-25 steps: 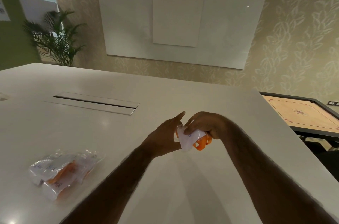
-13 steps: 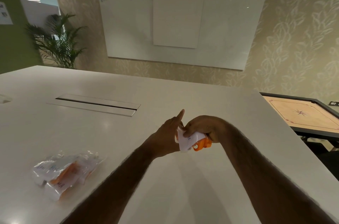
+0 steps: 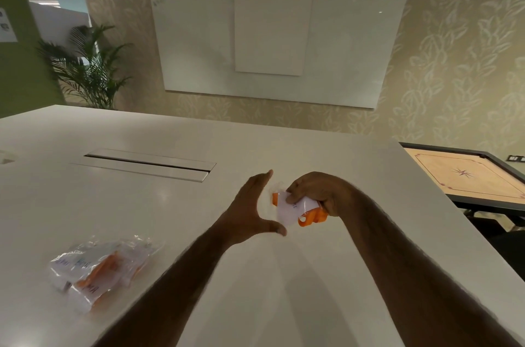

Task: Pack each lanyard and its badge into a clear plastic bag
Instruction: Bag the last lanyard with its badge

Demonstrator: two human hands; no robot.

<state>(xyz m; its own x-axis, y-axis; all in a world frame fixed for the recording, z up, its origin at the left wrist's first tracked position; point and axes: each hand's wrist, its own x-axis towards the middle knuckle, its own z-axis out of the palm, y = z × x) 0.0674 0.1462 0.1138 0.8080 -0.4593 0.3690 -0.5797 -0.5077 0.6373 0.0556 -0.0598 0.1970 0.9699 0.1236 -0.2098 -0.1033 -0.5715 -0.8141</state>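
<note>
My right hand grips a white badge bundled with an orange lanyard above the white table. A thin clear plastic bag seems to wrap the bundle, though it is hard to make out. My left hand is just left of the bundle, fingers spread and flat, apart from it and holding nothing. At the near left of the table lies a pile of packed clear bags with white badges and orange lanyards inside.
A closed cable hatch is set into the table's middle. A carrom board stands beyond the table's right edge. A potted palm and whiteboards are by the far wall.
My left hand has come off the bundle and opened, moving slightly left. My right hand keeps hold of the badge and lanyard, shifted a little to the right.
</note>
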